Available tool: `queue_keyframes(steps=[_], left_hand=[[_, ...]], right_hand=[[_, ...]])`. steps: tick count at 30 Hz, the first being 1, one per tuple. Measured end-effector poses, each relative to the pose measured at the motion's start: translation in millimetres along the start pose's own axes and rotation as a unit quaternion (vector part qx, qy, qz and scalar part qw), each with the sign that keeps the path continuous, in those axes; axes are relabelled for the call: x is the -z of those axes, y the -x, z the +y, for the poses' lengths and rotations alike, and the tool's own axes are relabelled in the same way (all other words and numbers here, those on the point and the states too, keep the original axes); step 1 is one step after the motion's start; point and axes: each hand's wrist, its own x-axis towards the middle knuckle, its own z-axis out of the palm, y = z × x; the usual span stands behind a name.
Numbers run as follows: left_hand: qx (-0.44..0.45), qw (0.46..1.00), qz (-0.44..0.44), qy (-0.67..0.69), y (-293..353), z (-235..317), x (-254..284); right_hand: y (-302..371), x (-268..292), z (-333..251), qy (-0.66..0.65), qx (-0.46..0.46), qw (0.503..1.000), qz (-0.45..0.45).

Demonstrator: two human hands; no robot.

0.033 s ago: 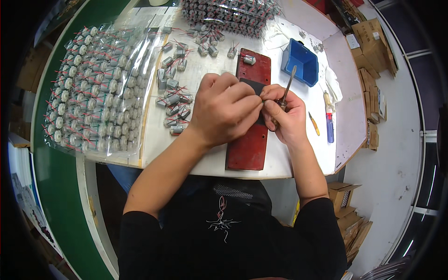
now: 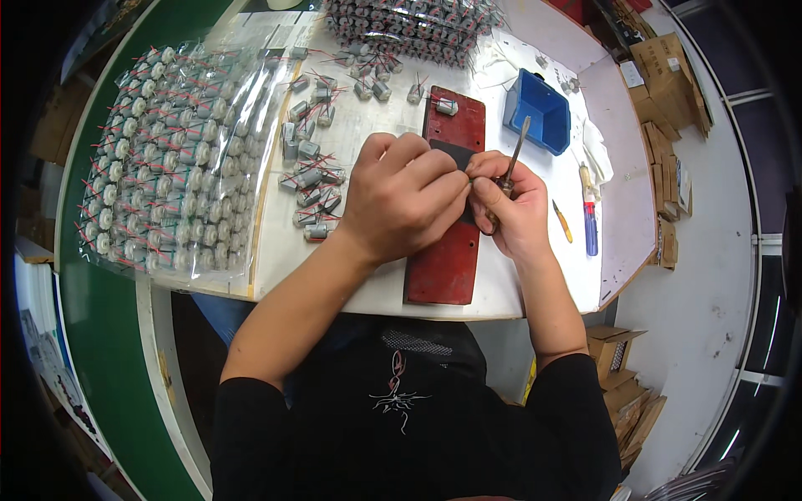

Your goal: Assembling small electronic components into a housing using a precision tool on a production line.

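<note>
My left hand (image 2: 409, 196) is closed over the red block (image 2: 443, 271), its fingertips pinched together against those of my right hand. Whatever sits between the fingertips is too small and too covered to make out. My right hand (image 2: 516, 204) has a screwdriver (image 2: 518, 149) held in its palm and fingers, the metal blade pointing up and away. A dark pad (image 2: 451, 152) on the block shows partly behind the fingers. On the block's far end lies a small grey motor (image 2: 447, 107) with red wires.
Several loose motors (image 2: 309, 178) lie left of my left hand. Bagged rows of motors (image 2: 167, 159) cover the table's left side, with more bagged motors (image 2: 409, 29) at the back. At right are a blue bin (image 2: 547, 121), a yellow-handled tool (image 2: 562, 223) and another screwdriver (image 2: 591, 225).
</note>
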Motion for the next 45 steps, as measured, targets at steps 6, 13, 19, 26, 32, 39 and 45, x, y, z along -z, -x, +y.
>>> queue_keyframes(steps=[6,13,19,26,32,39,45], left_hand=[[-0.035,0.995,0.023,-0.086,2.1,-1.9,-4.8],[0.262,0.917,-0.195,0.228,2.5,-15.7,-3.5],[0.36,0.863,-0.201,0.293,1.9,-11.4,-6.3],[0.385,0.856,-0.192,0.285,4.4,-10.3,-9.6],[0.385,0.857,-0.19,0.286,3.9,-9.7,-7.7],[0.342,0.864,-0.208,0.304,7.6,-14.5,-4.1],[0.293,0.877,-0.233,0.301,6.5,-15.7,0.2]], right_hand=[[1.0,-3.6,-3.3,-0.01,-0.04,0.998,0.049],[-8.9,12.7,-17.2,0.162,-0.129,0.978,0.004],[-8.6,9.8,-19.7,0.242,-0.168,0.955,-0.031],[-5.8,9.2,-15.9,0.275,-0.164,0.947,-0.024],[-3.2,6.5,-9.7,0.279,-0.104,0.954,-0.017],[-2.7,9.7,-4.1,0.279,-0.088,0.956,-0.013],[-2.0,8.9,-8.5,0.241,-0.126,0.962,-0.018]])
